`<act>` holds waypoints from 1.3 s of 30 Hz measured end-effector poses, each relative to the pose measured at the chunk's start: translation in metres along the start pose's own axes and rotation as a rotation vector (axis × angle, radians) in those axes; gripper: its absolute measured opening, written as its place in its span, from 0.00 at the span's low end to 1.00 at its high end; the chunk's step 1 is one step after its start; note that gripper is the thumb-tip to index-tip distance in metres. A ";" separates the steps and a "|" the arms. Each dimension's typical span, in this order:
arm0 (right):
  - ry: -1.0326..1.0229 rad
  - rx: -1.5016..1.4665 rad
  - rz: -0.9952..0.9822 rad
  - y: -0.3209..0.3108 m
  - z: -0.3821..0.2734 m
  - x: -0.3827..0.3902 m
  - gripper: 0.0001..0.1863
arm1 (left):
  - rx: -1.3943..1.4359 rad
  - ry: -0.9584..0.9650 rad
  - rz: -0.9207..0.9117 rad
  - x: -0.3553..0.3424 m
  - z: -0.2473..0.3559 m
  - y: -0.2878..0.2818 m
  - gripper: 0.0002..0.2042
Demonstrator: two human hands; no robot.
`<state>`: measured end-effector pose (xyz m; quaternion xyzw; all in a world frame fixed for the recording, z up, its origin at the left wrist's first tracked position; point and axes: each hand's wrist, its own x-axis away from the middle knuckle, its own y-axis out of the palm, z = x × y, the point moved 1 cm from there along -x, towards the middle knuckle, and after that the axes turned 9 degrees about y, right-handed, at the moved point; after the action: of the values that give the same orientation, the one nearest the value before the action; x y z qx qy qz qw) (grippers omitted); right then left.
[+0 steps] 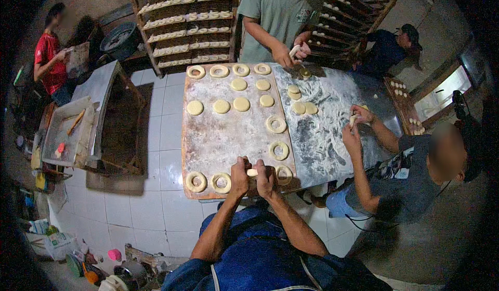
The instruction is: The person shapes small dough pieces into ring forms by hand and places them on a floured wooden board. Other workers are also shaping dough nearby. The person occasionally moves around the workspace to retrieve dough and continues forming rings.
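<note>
Close to the near edge of a floured wooden board [223, 137], my left hand [240, 177] and my right hand [265, 179] are closed on one piece of pale dough [252, 172]. It shows between my fists; its full shape is hidden by my fingers. A dough ring [283, 174] lies right beside my right hand. To the left of my left hand are two more, the nearer one a dough ring [221, 190]. Flat round dough pieces [241, 104] and further rings [219, 71] lie across the far part of the board and down its right side.
A floured metal tabletop [322, 135] with several dough discs [299, 107] adjoins on the right. One person [280, 26] across the table and another [405, 171] at right handle dough. Racks of dough trays [187, 18] stand behind; a side table [96, 88] stands left.
</note>
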<state>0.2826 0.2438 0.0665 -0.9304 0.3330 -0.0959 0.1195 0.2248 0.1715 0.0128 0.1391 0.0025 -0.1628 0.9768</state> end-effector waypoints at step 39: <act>-0.473 0.964 0.255 -0.153 0.148 -0.365 0.17 | -0.976 0.337 0.037 -0.060 -0.006 0.005 0.09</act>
<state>0.1349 0.6162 -0.0668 -0.7188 0.3257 -0.0106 0.6141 0.1698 0.1966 0.0109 -0.3086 0.2329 -0.1009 0.9167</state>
